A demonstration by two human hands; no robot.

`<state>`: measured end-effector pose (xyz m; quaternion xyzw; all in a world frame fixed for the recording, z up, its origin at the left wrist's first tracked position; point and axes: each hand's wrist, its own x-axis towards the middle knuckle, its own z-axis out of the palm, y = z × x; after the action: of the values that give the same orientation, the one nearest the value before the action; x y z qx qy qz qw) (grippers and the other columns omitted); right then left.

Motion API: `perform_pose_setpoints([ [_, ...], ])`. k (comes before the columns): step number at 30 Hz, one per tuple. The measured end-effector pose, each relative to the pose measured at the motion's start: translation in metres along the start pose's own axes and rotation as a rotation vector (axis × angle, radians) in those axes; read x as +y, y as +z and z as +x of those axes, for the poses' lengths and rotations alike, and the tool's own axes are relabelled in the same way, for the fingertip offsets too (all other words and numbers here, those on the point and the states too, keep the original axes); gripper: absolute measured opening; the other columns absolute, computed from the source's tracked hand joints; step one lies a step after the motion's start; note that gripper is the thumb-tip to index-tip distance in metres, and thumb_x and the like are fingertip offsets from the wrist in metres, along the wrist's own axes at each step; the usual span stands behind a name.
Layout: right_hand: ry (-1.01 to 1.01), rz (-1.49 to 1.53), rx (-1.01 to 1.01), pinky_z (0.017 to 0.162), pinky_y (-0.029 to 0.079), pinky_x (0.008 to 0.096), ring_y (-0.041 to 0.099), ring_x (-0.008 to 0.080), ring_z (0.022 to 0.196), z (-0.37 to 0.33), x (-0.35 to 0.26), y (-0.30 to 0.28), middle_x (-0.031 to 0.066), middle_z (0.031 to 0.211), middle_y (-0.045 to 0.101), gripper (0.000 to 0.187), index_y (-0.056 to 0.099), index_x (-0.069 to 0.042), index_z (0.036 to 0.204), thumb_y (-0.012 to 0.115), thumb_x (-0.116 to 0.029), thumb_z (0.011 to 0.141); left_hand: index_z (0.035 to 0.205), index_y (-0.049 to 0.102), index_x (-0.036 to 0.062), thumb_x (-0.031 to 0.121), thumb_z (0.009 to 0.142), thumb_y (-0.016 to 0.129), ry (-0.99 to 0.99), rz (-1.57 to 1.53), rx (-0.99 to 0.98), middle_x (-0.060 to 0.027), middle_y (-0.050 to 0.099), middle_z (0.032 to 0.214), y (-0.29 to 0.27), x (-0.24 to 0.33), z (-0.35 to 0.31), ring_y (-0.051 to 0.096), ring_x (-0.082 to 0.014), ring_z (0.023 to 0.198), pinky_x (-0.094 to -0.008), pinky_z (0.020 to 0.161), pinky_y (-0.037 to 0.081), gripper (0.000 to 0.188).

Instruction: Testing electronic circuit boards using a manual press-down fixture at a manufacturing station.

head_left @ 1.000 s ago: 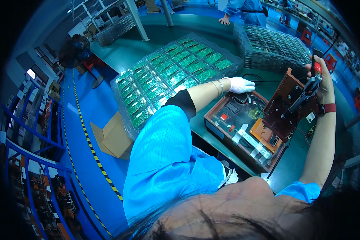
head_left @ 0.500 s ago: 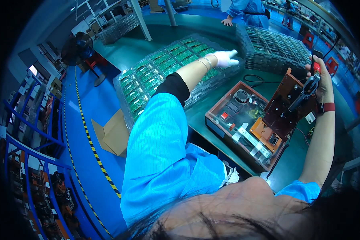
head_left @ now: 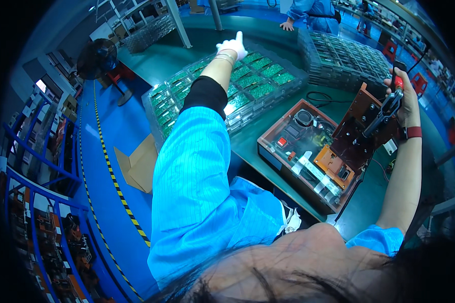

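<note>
My left hand, in a white glove, hovers over the far edge of a clear plastic tray on a stack. One finger points away from me; the others are partly hidden, and nothing shows in the hand. Green circuit boards fill the tray's pockets in rows. At the right, my bare right hand is closed round the red-gripped lever of a toggle clamp. The clamp is mounted on the raised brown plate of a test fixture. An orange nest lies under that plate, on the fixture's clear-topped box.
A second stack of board-filled trays stands at the back right, near another person's hand. A black cable lies behind the fixture. Left of the green table are a cardboard box, a fan and blue shelving.
My left hand has swung left and farther away, from the tray's right side to its far edge, uncovering boards on the right. My right hand stays on the clamp lever.
</note>
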<state>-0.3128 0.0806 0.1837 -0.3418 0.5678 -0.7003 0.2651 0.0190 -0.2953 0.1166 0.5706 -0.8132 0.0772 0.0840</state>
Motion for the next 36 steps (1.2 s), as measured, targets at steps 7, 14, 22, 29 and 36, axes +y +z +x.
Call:
perform_pose_setpoints([
  [7,-0.009,-0.012,0.005,0.047,0.045,0.0175,0.059,0.0070,0.054,-0.004,-0.001,0.001,0.0034,0.082,0.068,0.048,0.062,-0.009,0.117,0.066,-0.045,0.086,0.155,0.014,0.0172,0.027,0.091,0.052,-0.107,0.135,0.051,-0.0156,0.060,0.130,-0.021,-0.022,0.000,0.058,-0.0319,0.118,-0.0559,0.102,0.036,0.075],
  [14,-0.012,-0.035,0.006,0.048,0.044,0.0173,0.059,0.0068,0.054,-0.006,-0.002,0.005,0.0034,0.082,0.069,0.048,0.063,-0.010,0.117,0.066,-0.046,0.086,0.154,0.020,0.0194,0.024,0.098,0.043,-0.263,0.085,0.104,-0.0148,0.063,0.125,-0.058,-0.050,0.016,0.063,-0.0302,0.111,-0.0519,0.099,0.043,0.061],
  [22,-0.013,-0.036,0.007,0.049,0.043,0.0163,0.058,0.0065,0.055,-0.003,-0.001,0.004,0.0032,0.082,0.069,0.049,0.063,-0.009,0.117,0.066,-0.046,0.086,0.153,0.026,0.0233,0.029,0.102,0.039,-0.306,0.148,0.151,-0.0123,0.062,0.127,-0.093,-0.065,0.020,0.063,-0.0268,0.113,-0.0440,0.093,0.047,0.053],
  [29,-0.022,-0.036,0.037,0.050,0.040,0.0152,0.057,0.0056,0.055,-0.004,0.000,0.006,0.0026,0.080,0.068,0.048,0.063,-0.009,0.116,0.065,-0.046,0.086,0.152,0.028,0.0261,0.031,0.103,0.036,-0.311,0.189,0.165,-0.0106,0.061,0.129,-0.103,-0.061,0.019,0.063,-0.0262,0.112,-0.0436,0.092,0.047,0.050],
  [36,-0.046,-0.074,0.029,0.057,0.041,0.0182,0.057,0.0077,0.057,-0.004,0.001,0.005,0.0024,0.074,0.070,0.044,0.066,-0.012,0.107,0.063,-0.050,0.084,0.154,0.021,0.0222,0.027,0.104,0.029,-0.329,0.113,0.090,-0.0119,0.055,0.138,-0.123,-0.053,0.014,0.060,-0.0258,0.118,-0.0447,0.099,0.045,0.051],
])
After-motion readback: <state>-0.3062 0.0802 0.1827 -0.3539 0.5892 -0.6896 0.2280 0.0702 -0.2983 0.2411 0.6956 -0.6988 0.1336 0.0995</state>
